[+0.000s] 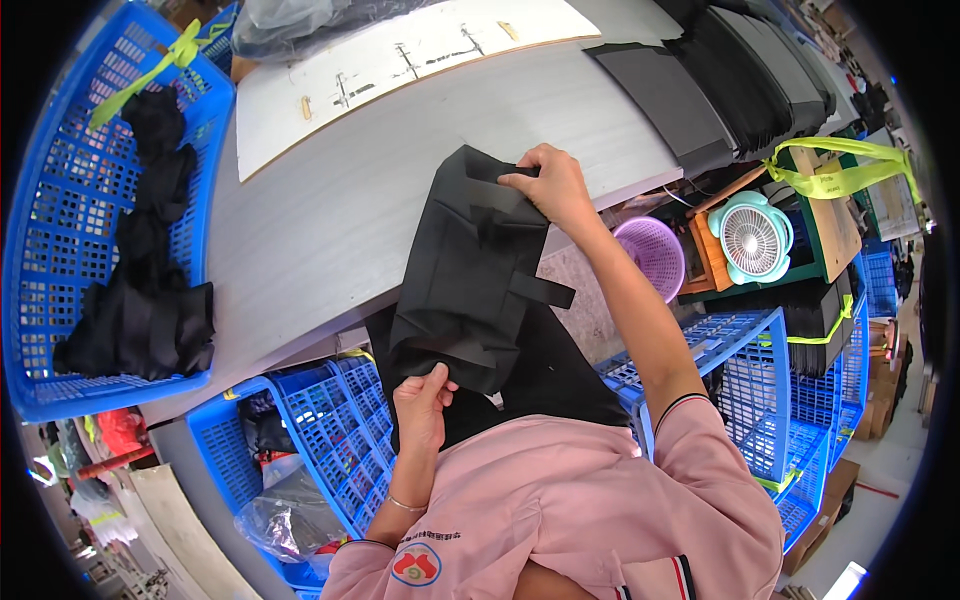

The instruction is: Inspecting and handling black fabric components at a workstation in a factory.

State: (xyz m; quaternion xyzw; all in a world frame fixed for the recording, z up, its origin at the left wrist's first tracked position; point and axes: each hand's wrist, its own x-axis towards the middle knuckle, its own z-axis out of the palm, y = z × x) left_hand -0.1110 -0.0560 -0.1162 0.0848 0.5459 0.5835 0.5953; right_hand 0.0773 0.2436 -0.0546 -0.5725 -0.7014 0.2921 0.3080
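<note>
A black fabric pouch [455,270] with soft, creased sides stretches between my hands, above my lap and the table's front edge. My right hand [552,188] pinches its open far rim near the right corner. At the near end my left hand [422,402] has thumb and fingers closed on the bottom edge. A short black strap [542,290] sticks out from the pouch's right side. What lies inside the pouch is hidden.
On the grey table [340,215] lies a white board [360,90]; stacked black panels [690,90] sit at the far right. A blue crate [75,220] with black pieces stands left. Right are a purple basket [655,255], a fan [752,240] and blue crates [750,400].
</note>
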